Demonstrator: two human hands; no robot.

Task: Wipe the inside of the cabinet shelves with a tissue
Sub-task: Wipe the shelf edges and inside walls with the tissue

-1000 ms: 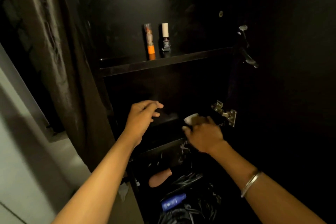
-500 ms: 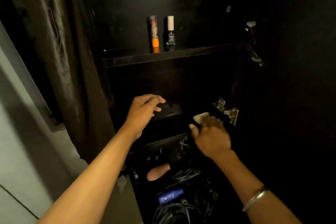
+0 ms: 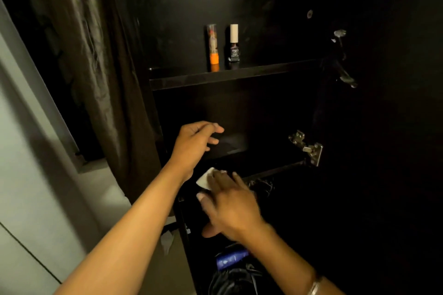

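Tissue (image 3: 203, 179): white wad at the middle shelf's (image 3: 275, 170) front-left edge; mostly hidden under fingers
Right hand (image 3: 230, 208): flat, fingers nearly straight, pressing the tissue down
Left hand (image 3: 194, 143): loosely open above the shelf, holding nothing
Tip: I'd keep the palm flat, sweep front to back; hinge (image 3: 305, 146) on the right could snag
Upper shelf (image 3: 227, 74): two small bottles to dodge

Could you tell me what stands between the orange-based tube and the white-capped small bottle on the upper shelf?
Nothing: in the head view, the orange-based tube and white-capped small bottle stand apart, with bare dark shelf between.
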